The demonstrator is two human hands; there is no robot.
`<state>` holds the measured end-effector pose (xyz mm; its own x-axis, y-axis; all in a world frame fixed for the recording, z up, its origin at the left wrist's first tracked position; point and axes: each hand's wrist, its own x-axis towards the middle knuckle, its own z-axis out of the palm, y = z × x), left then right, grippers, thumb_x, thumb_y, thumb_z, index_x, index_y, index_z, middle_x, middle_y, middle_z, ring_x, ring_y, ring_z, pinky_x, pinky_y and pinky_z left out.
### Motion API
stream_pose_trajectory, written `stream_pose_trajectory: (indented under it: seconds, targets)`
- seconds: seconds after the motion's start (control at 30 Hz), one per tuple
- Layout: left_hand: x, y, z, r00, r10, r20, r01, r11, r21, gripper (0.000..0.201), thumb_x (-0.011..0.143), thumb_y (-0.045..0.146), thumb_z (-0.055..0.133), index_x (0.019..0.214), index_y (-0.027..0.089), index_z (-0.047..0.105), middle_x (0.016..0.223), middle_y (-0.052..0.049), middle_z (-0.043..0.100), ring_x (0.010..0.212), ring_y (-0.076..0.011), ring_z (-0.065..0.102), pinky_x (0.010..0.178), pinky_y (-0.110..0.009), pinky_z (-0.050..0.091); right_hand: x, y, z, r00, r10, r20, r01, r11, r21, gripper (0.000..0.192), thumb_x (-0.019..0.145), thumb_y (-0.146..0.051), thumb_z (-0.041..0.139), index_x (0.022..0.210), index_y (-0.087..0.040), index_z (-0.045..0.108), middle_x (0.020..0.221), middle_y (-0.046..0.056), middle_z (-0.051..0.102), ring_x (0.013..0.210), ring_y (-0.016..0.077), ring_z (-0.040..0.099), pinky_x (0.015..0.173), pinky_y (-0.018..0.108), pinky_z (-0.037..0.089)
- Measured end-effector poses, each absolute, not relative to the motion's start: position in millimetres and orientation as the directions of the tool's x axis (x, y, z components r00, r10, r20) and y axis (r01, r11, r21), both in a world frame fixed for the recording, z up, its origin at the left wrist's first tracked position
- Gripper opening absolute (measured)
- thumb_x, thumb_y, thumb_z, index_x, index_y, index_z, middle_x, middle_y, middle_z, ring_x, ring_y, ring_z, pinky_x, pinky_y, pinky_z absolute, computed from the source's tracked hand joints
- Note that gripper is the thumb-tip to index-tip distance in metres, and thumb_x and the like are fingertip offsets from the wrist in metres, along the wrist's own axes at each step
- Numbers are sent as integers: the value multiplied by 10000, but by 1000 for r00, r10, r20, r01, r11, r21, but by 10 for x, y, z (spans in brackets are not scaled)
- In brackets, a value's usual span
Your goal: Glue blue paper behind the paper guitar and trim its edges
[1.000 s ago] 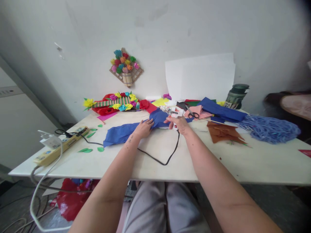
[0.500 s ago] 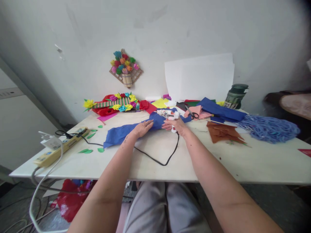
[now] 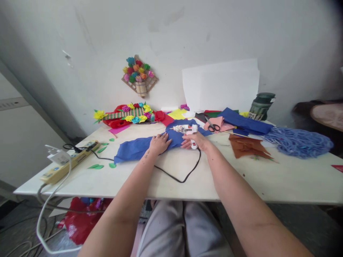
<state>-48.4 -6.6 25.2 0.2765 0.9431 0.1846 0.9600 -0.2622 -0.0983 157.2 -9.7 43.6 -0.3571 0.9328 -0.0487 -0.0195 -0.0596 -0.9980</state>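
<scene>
My left hand [image 3: 159, 143] lies flat on a crumpled blue paper sheet [image 3: 134, 149] spread across the white table [image 3: 219, 175]. My right hand [image 3: 197, 140] grips a white glue gun [image 3: 187, 129] whose nozzle points left over the blue sheet, close to my left fingertips. The gun's black cord [image 3: 182, 175] loops down over the table toward me.
A yellow power strip [image 3: 68, 162] lies at the left edge with green paper leaves [image 3: 95, 166] beside it. Paper flower pieces [image 3: 128, 113], black scissors [image 3: 213, 125], brown paper [image 3: 248, 147], a blue shredded heap [image 3: 297, 142] and a dark green jar [image 3: 261, 105] line the back and right.
My right hand has brought the glue gun down and to the left, nearer my left hand on the blue sheet. My left hand has barely shifted.
</scene>
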Motion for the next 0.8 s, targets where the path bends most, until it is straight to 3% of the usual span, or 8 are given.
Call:
stream_pose_trajectory:
  seconds: [0.27, 0.47, 0.8]
  targets:
    - [-450, -85, 194, 301, 917, 261, 952, -272, -144, 560, 898, 519, 270, 1324, 205, 454, 1432, -50, 390, 1301, -272, 317, 1091, -456, 181, 1602, -74, 437, -381, 924, -18, -101, -61, -993, 159, 737, -245, 619, 803, -124, 540, 678, 133, 703, 481, 231, 659, 383, 265, 489]
    - [-431, -77, 146, 256, 936, 244, 967, -250, -53, 609, 909, 510, 228, 1383, 152, 360, 1432, -102, 380, 1329, -235, 305, 1106, -431, 170, 1613, -40, 420, -341, 938, 54, -195, -14, -981, 181, 732, -275, 626, 799, -135, 535, 706, 128, 709, 496, 225, 663, 396, 271, 500]
    - [-347, -93, 209, 308, 915, 262, 948, -273, -161, 594, 901, 529, 229, 1303, 170, 476, 1407, -95, 420, 1296, -266, 343, 1101, -469, 156, 1585, -51, 419, -314, 948, 54, -218, -16, -976, 196, 733, -268, 630, 842, -132, 541, 708, 123, 709, 489, 213, 659, 393, 258, 496]
